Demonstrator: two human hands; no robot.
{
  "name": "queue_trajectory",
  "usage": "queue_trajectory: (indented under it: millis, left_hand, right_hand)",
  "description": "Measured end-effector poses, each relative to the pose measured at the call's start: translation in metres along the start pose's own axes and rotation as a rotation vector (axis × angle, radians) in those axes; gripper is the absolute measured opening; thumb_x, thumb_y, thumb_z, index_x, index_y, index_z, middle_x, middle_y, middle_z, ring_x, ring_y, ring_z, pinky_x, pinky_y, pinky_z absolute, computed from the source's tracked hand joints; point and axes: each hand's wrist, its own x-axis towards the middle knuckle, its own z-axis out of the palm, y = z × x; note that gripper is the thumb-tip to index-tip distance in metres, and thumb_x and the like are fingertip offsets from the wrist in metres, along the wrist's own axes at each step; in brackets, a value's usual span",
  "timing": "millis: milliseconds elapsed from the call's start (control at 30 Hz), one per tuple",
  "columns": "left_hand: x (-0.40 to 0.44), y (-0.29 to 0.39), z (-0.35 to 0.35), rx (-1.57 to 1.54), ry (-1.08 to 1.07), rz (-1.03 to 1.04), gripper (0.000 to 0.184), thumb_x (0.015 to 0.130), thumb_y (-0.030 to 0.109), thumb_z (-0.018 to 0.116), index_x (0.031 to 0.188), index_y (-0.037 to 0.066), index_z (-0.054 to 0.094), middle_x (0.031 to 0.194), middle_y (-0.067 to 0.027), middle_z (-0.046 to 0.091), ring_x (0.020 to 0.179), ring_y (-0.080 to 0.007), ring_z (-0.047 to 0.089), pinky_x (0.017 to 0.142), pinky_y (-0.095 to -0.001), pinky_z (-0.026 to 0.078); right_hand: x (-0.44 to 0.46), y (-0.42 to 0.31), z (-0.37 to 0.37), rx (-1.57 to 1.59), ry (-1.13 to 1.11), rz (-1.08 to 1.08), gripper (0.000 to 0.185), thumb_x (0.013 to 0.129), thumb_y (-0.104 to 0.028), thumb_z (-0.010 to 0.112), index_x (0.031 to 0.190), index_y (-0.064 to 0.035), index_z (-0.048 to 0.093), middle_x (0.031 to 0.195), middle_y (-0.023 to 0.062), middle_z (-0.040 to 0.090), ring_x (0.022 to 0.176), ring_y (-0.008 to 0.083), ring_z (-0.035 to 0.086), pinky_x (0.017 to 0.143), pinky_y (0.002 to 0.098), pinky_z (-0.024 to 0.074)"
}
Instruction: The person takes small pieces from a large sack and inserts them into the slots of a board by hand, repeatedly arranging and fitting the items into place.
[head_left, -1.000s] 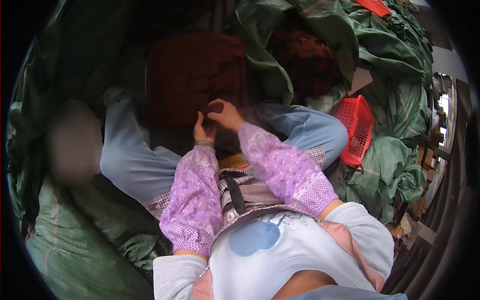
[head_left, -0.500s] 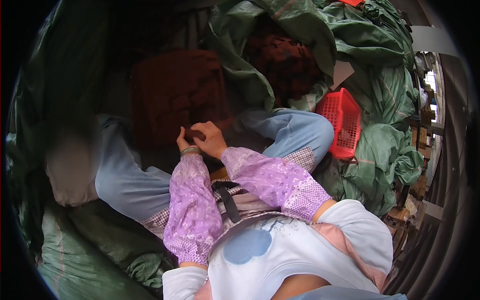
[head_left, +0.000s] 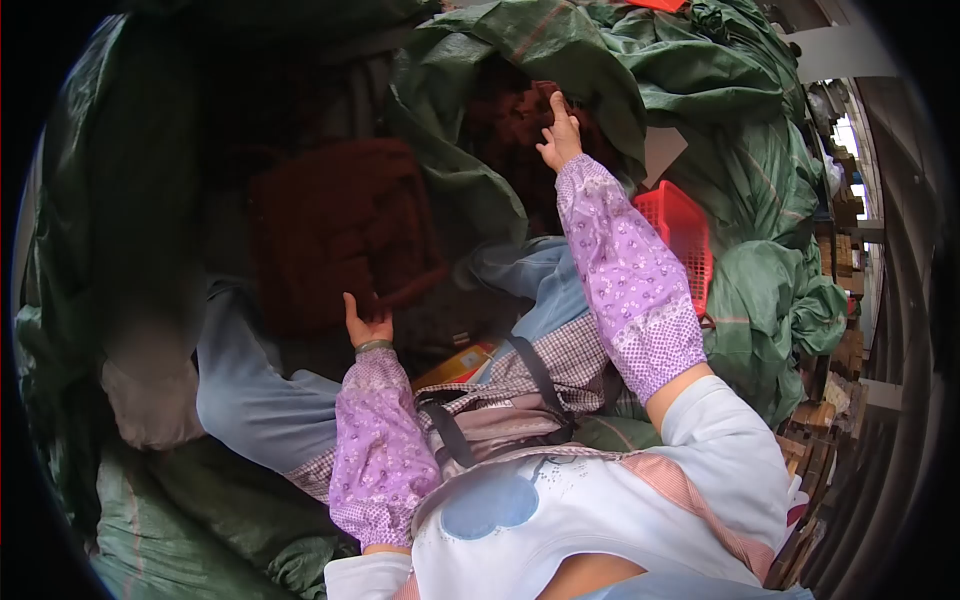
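Observation:
My left hand (head_left: pixel 370 328) is open, palm up and fingers apart, at the near edge of a dark red container (head_left: pixel 345 225) in deep shadow. Dark red-brown blocks seem to lie in it, but its contents are hard to make out. My right hand (head_left: pixel 562 138) reaches over the mouth of a green woven sack (head_left: pixel 610 75). Its fingers look stretched and spread above a heap of red-brown blocks (head_left: pixel 500 120) inside. One block (head_left: pixel 545 90) shows by the fingertips; whether it touches them is unclear.
A red plastic basket (head_left: pixel 680 235) stands right of my knee, against more green sacks (head_left: pixel 765 310). A checked apron (head_left: pixel 570 360) with a dark strap covers my lap. A yellow object (head_left: pixel 455 365) lies between my legs. Shelving with stacked goods (head_left: pixel 845 260) runs along the right.
My hands were together around a dark red-brown block by the container. My right hand has moved up and right to the sack. My left hand has lowered slightly and opened.

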Motion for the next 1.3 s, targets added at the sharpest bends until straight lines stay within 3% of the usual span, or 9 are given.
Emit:
queue_trajectory:
  millis: [100,200,367,533,633,833,1033,1133,1300]
  left_hand:
    - [-0.005,0.0,0.006,0.028,0.068,0.031,0.057,0.061,0.041,0.075,0.106,0.014,0.053,0.099,-0.0016,0.055,0.094,-0.0196,0.046,0.084,-0.0392,0.035]
    - [-0.004,0.001,-0.001,0.11,0.046,0.063,0.06,0.057,0.045,0.076,0.105,0.017,0.052,0.105,-0.0006,0.052,0.1,-0.0183,0.043,0.087,-0.036,0.031]
    - [-0.02,0.001,0.005,0.129,0.068,0.082,0.056,0.061,0.04,0.076,0.104,0.014,0.053,0.101,-0.0026,0.053,0.096,-0.0184,0.046,0.081,-0.0332,0.036]
    - [-0.015,0.004,0.004,0.081,-0.002,0.068,0.046,0.066,0.034,0.073,0.103,0.014,0.055,0.098,-0.0026,0.057,0.091,-0.0184,0.052,0.081,-0.0328,0.04]
    - [-0.017,0.008,0.011,-0.133,-0.163,0.055,0.041,0.07,0.028,0.071,0.104,0.011,0.055,0.1,-0.0046,0.058,0.093,-0.0211,0.054,0.084,-0.036,0.043]
    - [-0.022,0.011,0.011,-0.202,-0.199,0.019,0.038,0.074,0.024,0.067,0.103,0.003,0.054,0.1,-0.0084,0.058,0.093,-0.0232,0.055,0.085,-0.0355,0.043]
    - [-0.017,0.012,0.01,-0.222,-0.166,-0.017,0.038,0.074,0.02,0.067,0.104,0.002,0.053,0.101,-0.0092,0.058,0.093,-0.0236,0.055,0.085,-0.0363,0.044]
    - [-0.024,0.009,0.012,-0.141,-0.136,0.074,0.041,0.072,0.017,0.068,0.105,0.0,0.051,0.1,-0.0107,0.057,0.092,-0.0252,0.055,0.082,-0.0392,0.046]
    - [-0.02,0.002,0.01,-0.057,-0.015,0.22,0.047,0.068,0.012,0.071,0.105,-0.004,0.049,0.099,-0.0143,0.056,0.089,-0.029,0.056,0.076,-0.0446,0.05]
  right_hand:
    - [-0.019,0.042,0.005,-0.227,-0.212,-0.075,0.049,0.078,-0.038,0.059,0.114,-0.0117,0.04,0.115,0.0089,0.048,0.109,0.0205,0.042,0.091,0.0421,0.0323]
    - [-0.097,0.117,0.017,-0.195,-0.68,0.271,0.023,0.083,-0.025,0.055,0.097,-0.0077,0.052,0.087,0.0052,0.058,0.076,0.0129,0.056,0.065,0.0277,0.0475]
    - [-0.175,0.221,0.036,-1.012,-0.973,0.025,0.055,0.076,-0.043,0.059,0.107,0.0013,0.051,0.101,0.0114,0.057,0.091,0.0207,0.055,0.076,0.0291,0.0441]
    - [-0.191,0.231,0.053,-0.655,-0.901,0.276,0.045,0.072,-0.025,0.065,0.106,0.0018,0.052,0.102,0.0134,0.057,0.094,0.0209,0.054,0.08,0.0298,0.0423]
    - [-0.202,0.225,0.053,-0.774,-0.793,0.131,0.042,0.071,-0.019,0.066,0.105,0.0017,0.053,0.102,0.0124,0.057,0.094,0.0205,0.054,0.08,0.0294,0.0422]
    - [-0.205,0.201,0.058,-0.55,-0.951,0.416,0.046,0.071,-0.02,0.067,0.108,0.0014,0.051,0.102,0.0109,0.057,0.093,0.0187,0.054,0.079,0.0294,0.0426]
    - [-0.202,0.217,0.061,-0.65,-0.939,0.304,0.061,0.072,-0.034,0.065,0.116,0.0037,0.044,0.111,0.0148,0.051,0.101,0.0226,0.05,0.083,0.0305,0.0408]
    - [-0.21,0.207,0.064,-0.547,-0.589,0.329,0.061,0.072,-0.034,0.066,0.112,0.0078,0.046,0.11,0.0183,0.052,0.101,0.0234,0.051,0.082,0.034,0.0425]
    - [-0.195,0.197,0.082,-0.425,-0.499,0.553,0.061,0.073,-0.039,0.063,0.112,0.0041,0.047,0.114,0.0174,0.049,0.107,0.0252,0.045,0.09,0.0382,0.0356]
